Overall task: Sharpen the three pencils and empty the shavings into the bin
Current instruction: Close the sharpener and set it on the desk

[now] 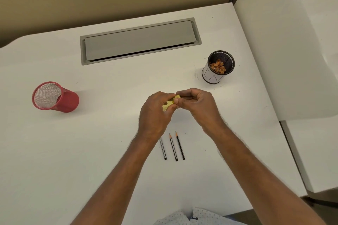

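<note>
Both hands meet above the middle of the white desk [109,142] around a small yellow sharpener [169,103]. My left hand [155,115] wraps its lower part; my right hand [197,105] pinches its upper end. Three black pencils lie side by side just below the hands: the left pencil [163,149] has its tip hidden under my left wrist, while the middle pencil [173,147] and right pencil [180,145] show pointed tips. A black mesh bin [218,67] with a white paper label stands at the right and holds orange shavings.
A red mesh cup [54,97] stands at the left of the desk. A grey cable hatch [140,40] is set into the desk at the back. A white divider panel [285,51] rises along the right side, past the bin.
</note>
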